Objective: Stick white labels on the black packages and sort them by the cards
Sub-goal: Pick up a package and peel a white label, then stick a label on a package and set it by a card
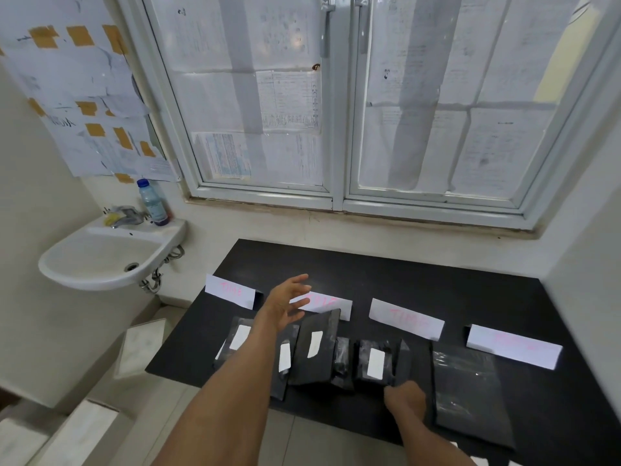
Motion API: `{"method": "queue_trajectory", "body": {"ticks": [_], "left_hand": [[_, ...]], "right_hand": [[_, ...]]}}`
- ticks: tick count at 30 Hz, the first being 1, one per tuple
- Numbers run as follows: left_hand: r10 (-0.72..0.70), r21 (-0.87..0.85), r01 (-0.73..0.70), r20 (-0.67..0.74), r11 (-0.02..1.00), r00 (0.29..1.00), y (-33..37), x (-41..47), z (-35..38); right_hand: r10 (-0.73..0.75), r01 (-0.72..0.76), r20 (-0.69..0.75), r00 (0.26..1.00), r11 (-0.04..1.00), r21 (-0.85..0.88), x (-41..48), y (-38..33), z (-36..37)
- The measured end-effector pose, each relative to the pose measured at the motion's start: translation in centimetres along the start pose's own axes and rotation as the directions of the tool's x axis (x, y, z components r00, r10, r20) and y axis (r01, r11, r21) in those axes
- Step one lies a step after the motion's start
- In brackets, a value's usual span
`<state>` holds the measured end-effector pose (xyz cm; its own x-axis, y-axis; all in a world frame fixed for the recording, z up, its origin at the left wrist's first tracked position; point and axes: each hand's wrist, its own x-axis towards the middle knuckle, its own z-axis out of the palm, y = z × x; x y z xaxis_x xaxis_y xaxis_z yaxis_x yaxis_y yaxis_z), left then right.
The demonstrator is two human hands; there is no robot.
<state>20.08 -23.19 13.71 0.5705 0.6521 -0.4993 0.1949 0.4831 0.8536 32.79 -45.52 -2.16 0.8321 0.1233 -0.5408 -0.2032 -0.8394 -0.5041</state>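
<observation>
Packages (316,368) lie in a row on the tabletop (437,284), near 4 white cards (405,317); 4 carry white labels (315,344). My left grip (289,304) hovers released, fingers spread. My right grip (405,398), fingers curled, touches a labelled package (363,361); I cannot tell whether it grasps.

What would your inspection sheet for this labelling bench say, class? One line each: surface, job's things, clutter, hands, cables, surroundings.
Surface: black table, below the window.
Job's things: four white cards in a row; black packages before them, four showing white labels; large package at right shows none.
Clutter: nothing seen.
Hands: left hand open, raised over the packages; right hand curled at a labelled package's near edge, grip unclear.
Cables: nothing seen.
Surroundings: sink, bottle, papered window.
</observation>
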Motion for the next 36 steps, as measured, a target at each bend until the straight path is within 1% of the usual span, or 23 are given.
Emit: {"method": "queue_trajectory", "body": {"ticks": [4, 6, 8, 11, 13, 15, 18, 20, 23, 27, 29, 32, 36], "left_hand": [[0.008, -0.041, -0.008, 0.017, 0.999, 1.000, 0.0, -0.2, 1.6], [0.015, -0.040, -0.013, 0.048, 0.999, 0.999, 0.2, -0.2, 3.4], [0.028, -0.020, -0.027, 0.091, 0.999, 0.995, 0.7, -0.2, 5.7], [0.059, -0.006, -0.059, 0.162, 0.998, 0.985, 1.7, -0.4, 9.8], [0.094, -0.021, -0.092, 0.212, 0.996, 0.973, 2.1, -0.6, 12.6], [0.112, -0.035, -0.106, 0.272, 0.994, 0.956, 2.2, -1.1, 15.9], [0.108, -0.128, -0.059, 0.418, 0.990, 0.902, 1.7, -1.9, 20.5], [0.117, -0.126, -0.069, 0.428, 0.990, 0.896, 0.9, -2.3, 23.4], [0.155, -0.075, -0.136, 0.389, 0.988, 0.908, -0.1, -2.5, 26.5], [0.070, -0.038, -0.059, 0.440, 0.998, 0.895, -1.7, -3.4, 30.7], [0.042, -0.029, -0.032, 0.448, 0.999, 0.893, -2.5, -3.5, 32.3], [0.023, -0.003, -0.024, 0.455, 1.000, 0.890, -3.2, -3.3, 34.0], [-0.013, 0.011, 0.010, 0.456, 1.000, 0.890, -3.9, -2.4, 36.1]], "right_hand": [[0.044, -0.040, -0.029, 0.999, 0.991, 0.125, -0.1, -1.6, -2.6], [0.016, -0.002, -0.079, 0.997, 0.984, 0.176, -0.3, -3.3, -4.7], [-0.060, 0.091, -0.137, 0.989, 0.969, 0.231, -0.7, -5.7, -7.3], [-0.214, 0.260, -0.204, 0.955, 0.937, 0.235, -2.1, -9.3, -11.4], [-0.338, 0.395, -0.253, 0.907, 0.889, 0.230, -3.5, -11.3, -13.5], [-0.427, 0.507, -0.308, 0.850, 0.822, 0.259, -4.9, -11.9, -15.8], [-0.529, 0.613, -0.330, 0.782, 0.746, 0.258, -6.3, -11.3, -18.8], [-0.548, 0.640, -0.353, 0.758, 0.727, 0.247, -6.4, -10.2, -20.5], [-0.531, 0.646, -0.397, 0.749, 0.719, 0.257, -5.6, -8.4, -22.6], [-0.472, 0.613, -0.429, 0.770, 0.734, 0.292, -3.8, -4.2, -25.9], [-0.427, 0.578, -0.434, 0.793, 0.751, 0.318, -2.2, -1.8, -26.9], [-0.325, 0.486, -0.434, 0.840, 0.806, 0.337, 0.5, 2.4, -27.5], [-0.129, 0.268, -0.401, 0.907, 0.911, 0.313, 3.9, 8.7, -26.7]]}}
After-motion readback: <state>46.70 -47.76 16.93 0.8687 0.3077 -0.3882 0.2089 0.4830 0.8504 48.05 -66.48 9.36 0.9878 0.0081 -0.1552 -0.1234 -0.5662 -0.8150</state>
